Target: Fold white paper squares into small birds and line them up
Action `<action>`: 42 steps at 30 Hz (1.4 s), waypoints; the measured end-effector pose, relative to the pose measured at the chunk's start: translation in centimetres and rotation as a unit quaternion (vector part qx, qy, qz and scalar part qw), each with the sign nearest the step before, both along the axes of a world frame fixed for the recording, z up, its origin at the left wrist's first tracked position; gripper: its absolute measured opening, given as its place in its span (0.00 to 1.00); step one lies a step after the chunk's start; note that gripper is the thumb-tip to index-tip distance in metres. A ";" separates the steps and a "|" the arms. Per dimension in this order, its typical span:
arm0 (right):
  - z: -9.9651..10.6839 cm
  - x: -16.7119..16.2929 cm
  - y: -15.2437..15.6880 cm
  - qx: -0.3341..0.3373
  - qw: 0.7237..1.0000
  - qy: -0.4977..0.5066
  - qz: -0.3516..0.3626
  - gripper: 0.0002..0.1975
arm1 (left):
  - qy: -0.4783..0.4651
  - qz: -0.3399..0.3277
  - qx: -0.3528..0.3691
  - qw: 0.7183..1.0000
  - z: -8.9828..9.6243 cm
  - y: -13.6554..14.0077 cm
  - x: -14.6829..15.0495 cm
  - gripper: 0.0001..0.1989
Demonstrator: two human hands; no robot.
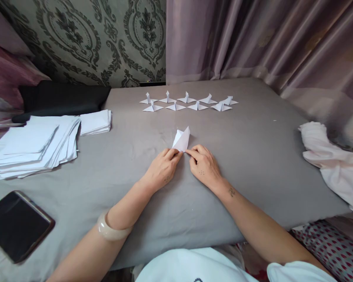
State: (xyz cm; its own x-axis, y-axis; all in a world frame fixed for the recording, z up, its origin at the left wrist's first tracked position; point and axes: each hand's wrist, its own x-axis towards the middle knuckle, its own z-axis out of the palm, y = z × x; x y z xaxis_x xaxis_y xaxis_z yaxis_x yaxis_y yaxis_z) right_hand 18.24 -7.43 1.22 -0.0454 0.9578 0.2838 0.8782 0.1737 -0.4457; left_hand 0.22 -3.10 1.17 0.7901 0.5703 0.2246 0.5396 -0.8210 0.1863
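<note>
A partly folded piece of white paper (182,140) rests on the grey cloth in front of me, with two pointed flaps standing up. My left hand (164,166) pinches its near left edge between thumb and fingers. On the near right corner, my right hand (204,164) presses with the index finger stretched out and the other fingers curled. Both hands touch the paper close together, and their fingertips cover its lower edge. Beyond it stand several folded white paper cranes (186,98) in two rows, wings spread.
Stacks of white paper (32,147) and smaller sheets (96,122) lie at the left, before a black cushion-like item (61,98). A dark-screened phone or tablet (19,225) is at the lower left. Pale bunched cloth (332,156) lies at the right edge. Curtains (217,39) hang behind.
</note>
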 end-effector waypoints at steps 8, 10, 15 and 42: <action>0.1 0.1 0.7 -0.040 0.991 0.123 -0.036 0.18 | 0.050 0.036 -0.034 0.998 0.4 0.0 0.6 0.24; 0.1 0.1 0.8 -0.042 0.990 0.128 -0.041 0.18 | 0.061 0.041 -0.033 0.997 0.5 0.0 0.6 0.24; 0.2 0.0 0.7 -0.049 0.989 0.132 -0.040 0.18 | 0.091 0.055 -0.023 0.994 0.8 -0.1 0.7 0.24; 0.5 0.4 0.4 -0.035 0.996 0.079 -0.003 0.19 | -0.196 0.241 -0.120 0.943 0.3 0.7 1.4 0.05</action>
